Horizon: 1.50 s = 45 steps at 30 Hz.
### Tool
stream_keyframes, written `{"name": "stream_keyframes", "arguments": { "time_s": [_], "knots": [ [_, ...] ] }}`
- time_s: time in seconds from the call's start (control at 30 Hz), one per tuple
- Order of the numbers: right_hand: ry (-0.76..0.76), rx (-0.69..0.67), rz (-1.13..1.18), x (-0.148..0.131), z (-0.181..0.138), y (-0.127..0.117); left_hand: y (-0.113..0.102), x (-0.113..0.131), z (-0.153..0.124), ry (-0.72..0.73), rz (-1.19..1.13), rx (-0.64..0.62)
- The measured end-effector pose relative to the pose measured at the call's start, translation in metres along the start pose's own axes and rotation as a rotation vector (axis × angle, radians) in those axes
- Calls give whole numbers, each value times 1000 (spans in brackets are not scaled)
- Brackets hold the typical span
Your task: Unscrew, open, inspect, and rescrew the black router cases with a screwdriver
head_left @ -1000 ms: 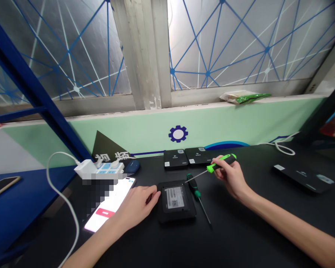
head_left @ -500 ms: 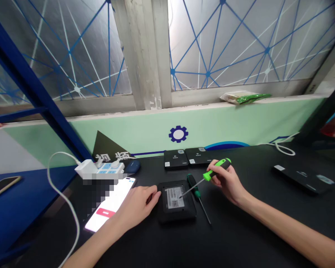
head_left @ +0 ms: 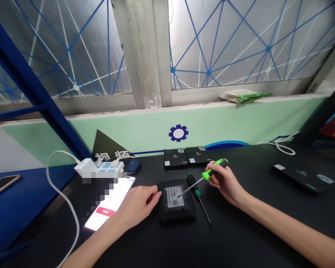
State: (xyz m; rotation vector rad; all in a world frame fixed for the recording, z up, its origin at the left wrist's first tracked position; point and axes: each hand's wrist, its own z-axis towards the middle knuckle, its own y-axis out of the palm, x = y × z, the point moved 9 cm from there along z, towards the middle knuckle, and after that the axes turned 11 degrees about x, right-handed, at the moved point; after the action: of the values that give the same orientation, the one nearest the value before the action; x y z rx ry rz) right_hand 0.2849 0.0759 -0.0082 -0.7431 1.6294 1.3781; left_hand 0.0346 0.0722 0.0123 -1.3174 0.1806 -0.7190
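A black square device [head_left: 171,214] with a grey printed label in its recessed face lies flat on the table. My left hand [head_left: 142,201] is closed, its curled fingers and thumb pressed at the device's left edge. In my right hand [head_left: 225,180] a screwdriver [head_left: 216,167] with a bright green and black handle is gripped, its shaft slanting down to the left. Its tip is over the label; whether it touches cannot be made out. Just right of the device lies a second screwdriver [head_left: 197,191], with a dark green handle.
A lit phone [head_left: 114,201] lies beneath my left wrist's side, near a white power strip [head_left: 110,167] and a dark blue case [head_left: 133,165]. Two black boxes [head_left: 175,158] stand against the wall. Another black box [head_left: 303,178] is at right. A white cable [head_left: 69,204] runs down the left.
My right hand and the bright green screwdriver have shifted slightly left, the tip sliding left over the label. My left hand and the device keep their places.
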Motion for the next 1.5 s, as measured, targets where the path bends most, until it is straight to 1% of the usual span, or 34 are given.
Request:
{"name": "stream_keyframes", "arguments": {
  "time_s": [0.33, 0.7, 1.23, 1.5],
  "knots": [
    [44, 71, 12, 1, 3, -7, 0, 1, 0, 7, 2, -8],
    [78, 50, -21, 10, 2, -6, 0, 0, -1, 6, 6, -17],
    [55, 65, -27, 2, 1, -4, -2, 3, 0, 20, 1, 1],
    [40, 37, -50, 2, 1, -3, -1, 3, 0, 12, 12, -17]
  ]
}}
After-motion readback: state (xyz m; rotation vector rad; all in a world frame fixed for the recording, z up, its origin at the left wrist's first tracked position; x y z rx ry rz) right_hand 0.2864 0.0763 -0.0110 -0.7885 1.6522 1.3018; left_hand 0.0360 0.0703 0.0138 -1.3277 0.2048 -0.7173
